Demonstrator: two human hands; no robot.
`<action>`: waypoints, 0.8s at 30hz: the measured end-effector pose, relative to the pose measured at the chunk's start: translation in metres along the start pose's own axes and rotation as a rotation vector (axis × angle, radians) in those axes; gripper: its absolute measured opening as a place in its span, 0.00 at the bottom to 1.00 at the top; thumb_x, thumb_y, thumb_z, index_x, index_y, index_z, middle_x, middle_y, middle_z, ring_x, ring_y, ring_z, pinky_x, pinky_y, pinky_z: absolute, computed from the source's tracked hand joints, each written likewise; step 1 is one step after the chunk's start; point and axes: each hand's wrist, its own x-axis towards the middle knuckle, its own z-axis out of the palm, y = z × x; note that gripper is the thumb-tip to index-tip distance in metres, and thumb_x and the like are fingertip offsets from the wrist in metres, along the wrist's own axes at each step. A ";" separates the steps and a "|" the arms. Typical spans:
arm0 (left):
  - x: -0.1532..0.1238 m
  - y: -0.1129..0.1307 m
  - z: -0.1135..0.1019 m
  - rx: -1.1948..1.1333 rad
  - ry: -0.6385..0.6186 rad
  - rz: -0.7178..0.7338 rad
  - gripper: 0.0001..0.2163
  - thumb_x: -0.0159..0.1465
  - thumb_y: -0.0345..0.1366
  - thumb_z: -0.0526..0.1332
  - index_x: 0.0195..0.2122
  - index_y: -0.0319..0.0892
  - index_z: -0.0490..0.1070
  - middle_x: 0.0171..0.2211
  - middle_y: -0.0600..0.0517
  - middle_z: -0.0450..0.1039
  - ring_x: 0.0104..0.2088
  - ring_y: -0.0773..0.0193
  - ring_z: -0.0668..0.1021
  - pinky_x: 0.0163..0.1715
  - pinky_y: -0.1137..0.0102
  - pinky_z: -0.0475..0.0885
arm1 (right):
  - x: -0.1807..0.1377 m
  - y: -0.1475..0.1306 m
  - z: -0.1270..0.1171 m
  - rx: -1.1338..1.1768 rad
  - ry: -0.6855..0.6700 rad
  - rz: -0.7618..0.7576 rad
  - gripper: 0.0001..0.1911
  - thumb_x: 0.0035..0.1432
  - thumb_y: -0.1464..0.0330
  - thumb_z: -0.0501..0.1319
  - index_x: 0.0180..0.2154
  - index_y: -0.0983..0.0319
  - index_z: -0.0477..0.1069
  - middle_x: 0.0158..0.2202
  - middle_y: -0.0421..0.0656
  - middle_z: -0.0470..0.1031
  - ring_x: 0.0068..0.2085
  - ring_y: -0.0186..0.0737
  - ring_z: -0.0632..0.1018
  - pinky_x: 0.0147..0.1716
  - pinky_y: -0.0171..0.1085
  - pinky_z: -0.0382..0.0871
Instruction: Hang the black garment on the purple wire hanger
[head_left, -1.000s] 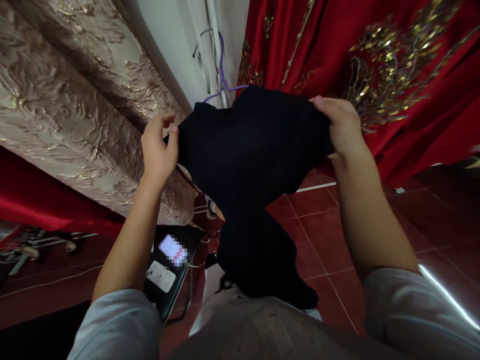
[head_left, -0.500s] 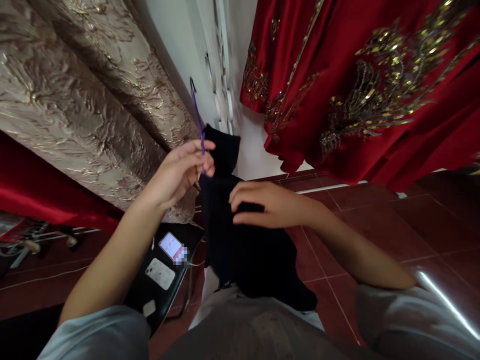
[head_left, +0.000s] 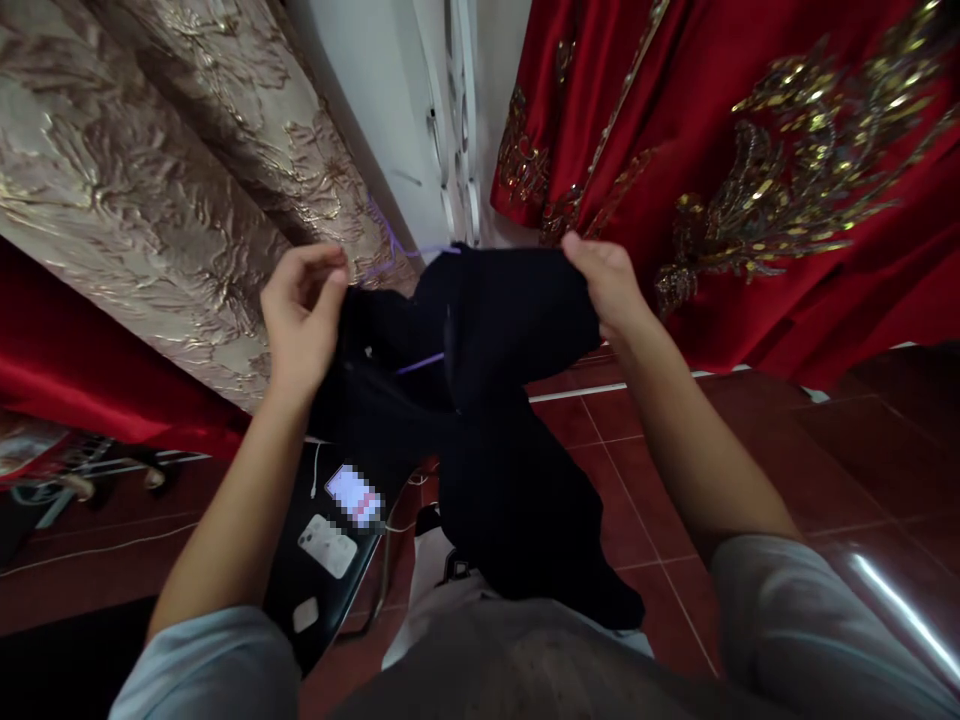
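A black garment (head_left: 517, 320) is stretched between my two hands, its lower part hanging in front of my body. My left hand (head_left: 300, 320) is closed with bent fingers at the garment's left edge; the exact grip is partly hidden. At the opposite upper corner, my right hand (head_left: 611, 285) pinches the cloth between thumb and fingers. A purple hanger (head_left: 420, 363) shows through the garment's opening, and its hook end sticks out above, blurred against the beige fabric. The rest of the hanger is covered by the cloth.
Beige embossed fabric (head_left: 187, 150) hangs at left, and red gowns with gold sequins (head_left: 750, 240) at right. Below left, a black seat (head_left: 285, 560) carries a lit phone (head_left: 352, 495), a white phone (head_left: 328, 546) and a small white case (head_left: 305, 614). Red floor tiles (head_left: 637, 520) lie below.
My hands have moved apart, spreading the garment sideways. The hanger, upright in my left hand before, is now tilted and partly inside the cloth. My right hand has risen and taken the upper corner.
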 end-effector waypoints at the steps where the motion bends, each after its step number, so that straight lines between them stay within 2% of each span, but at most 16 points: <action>1: -0.004 0.000 0.004 0.057 0.109 0.062 0.15 0.71 0.47 0.63 0.51 0.42 0.74 0.46 0.50 0.75 0.49 0.56 0.78 0.52 0.50 0.72 | 0.013 -0.009 0.004 0.010 0.046 -0.036 0.25 0.61 0.47 0.66 0.25 0.59 0.68 0.21 0.38 0.67 0.26 0.33 0.70 0.29 0.36 0.69; 3: -0.018 0.000 0.011 0.185 0.319 0.161 0.15 0.74 0.47 0.57 0.52 0.42 0.72 0.48 0.49 0.72 0.51 0.56 0.76 0.52 0.51 0.70 | 0.035 -0.024 0.009 0.025 0.126 -0.102 0.23 0.69 0.54 0.62 0.24 0.58 0.65 0.19 0.36 0.63 0.27 0.33 0.70 0.35 0.37 0.72; 4: -0.026 0.000 0.015 0.237 0.389 0.188 0.15 0.74 0.47 0.56 0.53 0.43 0.71 0.49 0.48 0.72 0.51 0.56 0.76 0.51 0.52 0.70 | 0.042 -0.029 0.009 0.036 0.164 -0.138 0.23 0.71 0.57 0.59 0.24 0.58 0.64 0.19 0.36 0.62 0.29 0.33 0.71 0.39 0.38 0.72; 5: -0.036 -0.002 0.019 0.276 0.405 0.197 0.15 0.74 0.48 0.56 0.53 0.44 0.70 0.48 0.47 0.72 0.49 0.55 0.77 0.48 0.53 0.71 | 0.046 -0.032 0.008 0.047 0.197 -0.178 0.23 0.73 0.59 0.57 0.24 0.58 0.63 0.19 0.37 0.62 0.31 0.34 0.73 0.42 0.38 0.73; 6: -0.046 -0.004 0.024 0.306 0.358 0.190 0.15 0.74 0.48 0.56 0.55 0.45 0.69 0.46 0.47 0.72 0.47 0.55 0.78 0.46 0.55 0.72 | 0.044 -0.034 0.006 0.052 0.221 -0.217 0.23 0.73 0.58 0.57 0.24 0.57 0.62 0.20 0.37 0.63 0.34 0.36 0.75 0.44 0.39 0.73; 7: -0.055 -0.006 0.029 0.331 0.258 0.184 0.16 0.73 0.47 0.57 0.56 0.46 0.68 0.44 0.47 0.74 0.43 0.55 0.79 0.43 0.57 0.73 | 0.039 -0.034 0.003 0.050 0.236 -0.248 0.23 0.71 0.56 0.58 0.25 0.57 0.61 0.21 0.38 0.64 0.37 0.37 0.76 0.46 0.39 0.73; 9: -0.073 -0.010 0.042 0.367 -0.034 0.209 0.17 0.73 0.43 0.57 0.61 0.48 0.67 0.39 0.48 0.76 0.37 0.57 0.80 0.39 0.61 0.74 | 0.017 -0.029 -0.004 0.037 0.268 -0.285 0.23 0.67 0.51 0.62 0.26 0.56 0.60 0.23 0.40 0.67 0.42 0.41 0.78 0.47 0.40 0.73; 11: -0.086 -0.011 0.056 0.393 -0.295 0.234 0.20 0.74 0.38 0.55 0.66 0.50 0.64 0.38 0.49 0.78 0.34 0.59 0.80 0.37 0.64 0.74 | -0.009 -0.021 -0.011 0.033 0.300 -0.279 0.22 0.64 0.49 0.63 0.27 0.56 0.62 0.26 0.42 0.70 0.45 0.44 0.79 0.47 0.41 0.74; 13: -0.092 -0.009 0.069 0.433 -0.416 0.172 0.24 0.73 0.36 0.55 0.70 0.49 0.60 0.41 0.48 0.79 0.36 0.58 0.81 0.36 0.65 0.74 | -0.028 -0.013 -0.015 0.056 0.325 -0.251 0.17 0.64 0.52 0.63 0.30 0.56 0.66 0.32 0.44 0.76 0.48 0.46 0.80 0.47 0.43 0.74; 15: -0.095 -0.007 0.079 0.476 -0.424 0.030 0.26 0.72 0.36 0.56 0.71 0.46 0.58 0.44 0.46 0.79 0.36 0.56 0.81 0.35 0.64 0.74 | -0.036 -0.005 -0.018 0.094 0.332 -0.212 0.13 0.64 0.54 0.62 0.36 0.57 0.71 0.38 0.46 0.79 0.51 0.47 0.80 0.49 0.45 0.75; 18: -0.096 -0.004 0.087 0.462 -0.367 -0.090 0.19 0.72 0.37 0.58 0.63 0.40 0.68 0.41 0.44 0.79 0.34 0.55 0.80 0.35 0.63 0.74 | -0.028 0.006 -0.020 0.133 0.348 -0.170 0.16 0.62 0.52 0.62 0.41 0.57 0.73 0.43 0.46 0.80 0.53 0.48 0.79 0.51 0.48 0.75; 21: -0.103 0.006 0.088 0.332 -0.323 -0.041 0.08 0.72 0.38 0.59 0.47 0.43 0.75 0.37 0.47 0.78 0.35 0.56 0.80 0.39 0.63 0.74 | -0.013 0.014 -0.022 0.128 0.367 -0.180 0.17 0.63 0.50 0.61 0.42 0.55 0.71 0.46 0.44 0.80 0.54 0.46 0.79 0.51 0.48 0.76; 24: -0.113 0.023 0.092 0.230 -0.280 0.029 0.05 0.71 0.39 0.63 0.40 0.45 0.73 0.35 0.50 0.77 0.35 0.57 0.78 0.38 0.64 0.74 | -0.008 0.012 -0.022 0.150 0.400 -0.250 0.15 0.65 0.52 0.60 0.43 0.55 0.71 0.48 0.44 0.79 0.51 0.43 0.80 0.53 0.46 0.75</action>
